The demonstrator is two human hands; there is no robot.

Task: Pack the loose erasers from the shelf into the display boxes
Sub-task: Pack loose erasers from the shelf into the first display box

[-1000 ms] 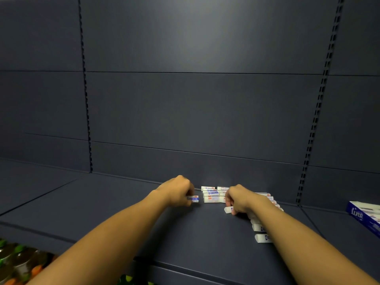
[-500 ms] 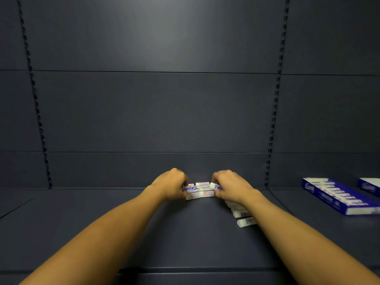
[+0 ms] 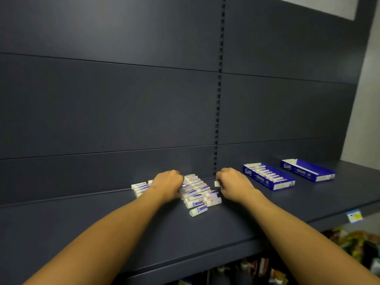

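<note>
A heap of loose white erasers with blue and red sleeves [image 3: 197,195] lies on the dark shelf [image 3: 102,233] near the back wall. My left hand [image 3: 167,185] rests curled on top of the heap's left part, and I cannot see whether it grips any. Just right of the heap, my right hand [image 3: 234,185] pinches one white eraser [image 3: 217,183] lifted slightly off the pile. Two blue display boxes sit to the right: the nearer one [image 3: 267,178] holds a row of erasers, while the far one [image 3: 307,170] looks mostly hollow.
The shelf's front edge carries a yellow-blue price tag [image 3: 354,216]. Below the shelf, colourful packaged goods [image 3: 353,241] show at the lower right. A slotted upright [image 3: 218,99] runs down the back panel behind the heap.
The view swung left, so the boxes now sit further right. My right hand has drawn away from the heap with one eraser pinched; the left hand stays on the pile.
</note>
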